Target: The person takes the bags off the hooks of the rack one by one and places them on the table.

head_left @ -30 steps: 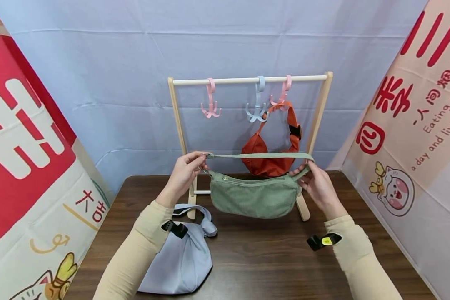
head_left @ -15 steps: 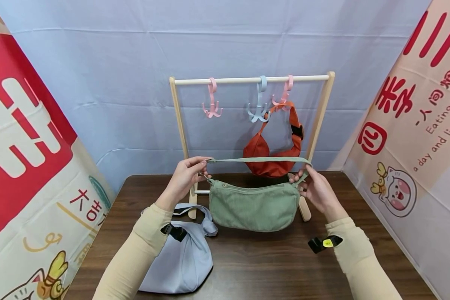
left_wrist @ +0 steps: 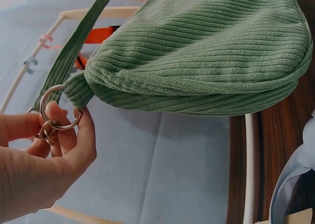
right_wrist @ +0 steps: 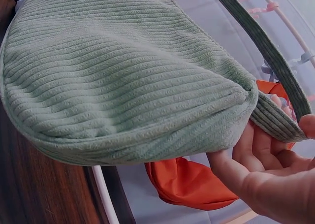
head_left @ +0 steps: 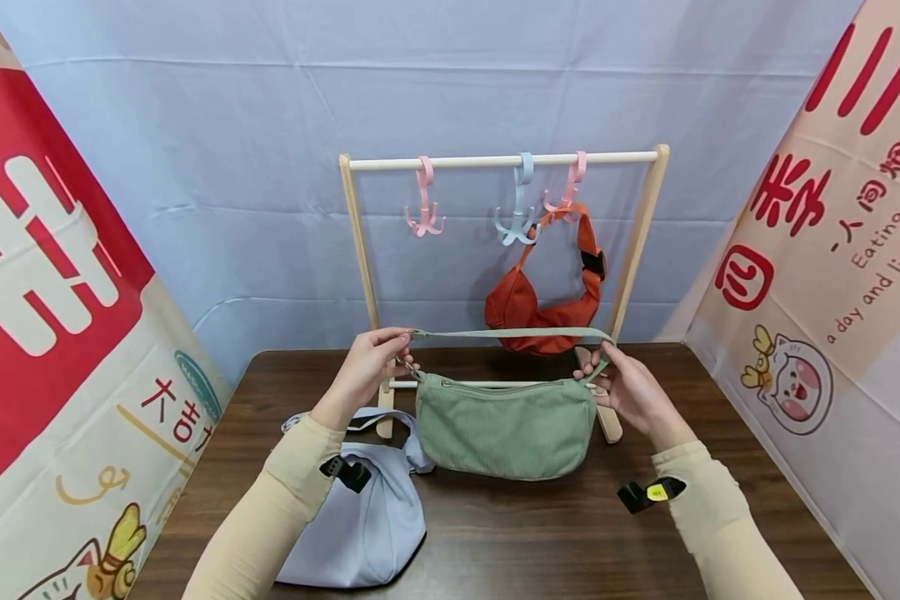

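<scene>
A green corduroy shoulder bag (head_left: 506, 429) hangs between both hands, held up in front of the rack. My left hand (head_left: 371, 367) pinches the strap's end; in the left wrist view its fingers (left_wrist: 84, 135) curl at the metal ring (left_wrist: 49, 101) that joins strap and bag. On the other side my right hand (head_left: 637, 387) holds the strap (head_left: 510, 332) near the bag's right corner. From the right wrist, the fingers (right_wrist: 256, 150) show under that corner with the strap running past the thumb. Between the hands the strap stretches nearly level above the zipped top.
Behind the bag stands a wooden rack (head_left: 633, 250) with a white bar (head_left: 472, 162). From the bar hang a pink hook (head_left: 423, 200), a blue hook (head_left: 521, 200) and another pink hook (head_left: 573, 183), with an orange bag (head_left: 547, 312) below. A light blue bag (head_left: 367, 525) lies on the table (head_left: 510, 542).
Both hands have come down and slightly nearer, lowering the green bag and its strap. The grips stay as they were, and the hanging orange bag and the light blue bag are where they were.
</scene>
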`<state>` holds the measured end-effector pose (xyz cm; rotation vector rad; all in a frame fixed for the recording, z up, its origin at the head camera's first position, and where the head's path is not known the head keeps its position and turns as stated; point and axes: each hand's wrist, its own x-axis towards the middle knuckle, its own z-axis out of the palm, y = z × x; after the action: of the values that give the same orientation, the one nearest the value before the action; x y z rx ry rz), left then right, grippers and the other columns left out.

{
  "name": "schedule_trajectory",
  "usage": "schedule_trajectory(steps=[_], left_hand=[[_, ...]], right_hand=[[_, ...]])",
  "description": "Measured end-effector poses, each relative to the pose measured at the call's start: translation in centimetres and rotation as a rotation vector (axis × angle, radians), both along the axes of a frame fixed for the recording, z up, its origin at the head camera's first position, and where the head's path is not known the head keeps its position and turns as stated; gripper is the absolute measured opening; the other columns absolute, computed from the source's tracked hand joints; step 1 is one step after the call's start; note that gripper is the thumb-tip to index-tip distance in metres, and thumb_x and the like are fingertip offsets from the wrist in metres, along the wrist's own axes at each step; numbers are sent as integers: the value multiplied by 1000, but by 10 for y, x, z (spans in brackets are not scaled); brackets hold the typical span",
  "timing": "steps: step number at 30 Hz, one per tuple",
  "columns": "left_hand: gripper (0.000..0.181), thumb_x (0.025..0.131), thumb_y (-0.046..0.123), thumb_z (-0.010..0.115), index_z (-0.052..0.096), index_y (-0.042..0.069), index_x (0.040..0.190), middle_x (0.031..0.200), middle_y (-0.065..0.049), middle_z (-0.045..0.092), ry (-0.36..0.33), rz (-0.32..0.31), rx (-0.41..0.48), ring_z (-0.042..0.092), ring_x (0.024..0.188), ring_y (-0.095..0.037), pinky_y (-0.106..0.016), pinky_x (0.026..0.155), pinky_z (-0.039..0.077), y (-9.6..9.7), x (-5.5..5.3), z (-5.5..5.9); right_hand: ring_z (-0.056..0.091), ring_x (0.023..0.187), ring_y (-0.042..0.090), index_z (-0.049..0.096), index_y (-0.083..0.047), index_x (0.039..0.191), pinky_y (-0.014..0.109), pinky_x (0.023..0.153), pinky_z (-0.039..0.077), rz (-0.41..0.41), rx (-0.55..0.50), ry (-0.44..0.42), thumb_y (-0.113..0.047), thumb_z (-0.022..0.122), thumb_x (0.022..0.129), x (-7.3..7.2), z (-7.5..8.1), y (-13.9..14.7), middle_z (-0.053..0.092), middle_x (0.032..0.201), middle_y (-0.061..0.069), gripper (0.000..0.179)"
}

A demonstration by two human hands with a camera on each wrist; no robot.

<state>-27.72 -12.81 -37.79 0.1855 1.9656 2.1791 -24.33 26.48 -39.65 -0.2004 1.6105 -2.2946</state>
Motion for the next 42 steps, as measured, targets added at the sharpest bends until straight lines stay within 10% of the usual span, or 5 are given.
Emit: schedule_trajectory(steps=[24, 42], left_hand=[[36, 98, 13, 52, 51, -3, 130, 88, -1, 56, -143, 39, 11, 57, 73, -10, -31, 71, 54, -6, 12, -18], [34, 98, 12, 51, 54, -4, 127, 79, -1, 57, -156, 44, -23, 59, 72, -11, -30, 68, 54, -9, 41, -26]], right_hand=[[65, 91, 12, 53, -13, 90, 36, 78, 55, 107, 79, -94, -41, 32, 103, 5, -15, -2, 62, 87, -3, 37], [66, 90, 12, 54, -14, 87, 35, 77, 56, 185, 78, -175, -41, 30, 103, 11, -31, 2, 59, 85, -1, 39]])
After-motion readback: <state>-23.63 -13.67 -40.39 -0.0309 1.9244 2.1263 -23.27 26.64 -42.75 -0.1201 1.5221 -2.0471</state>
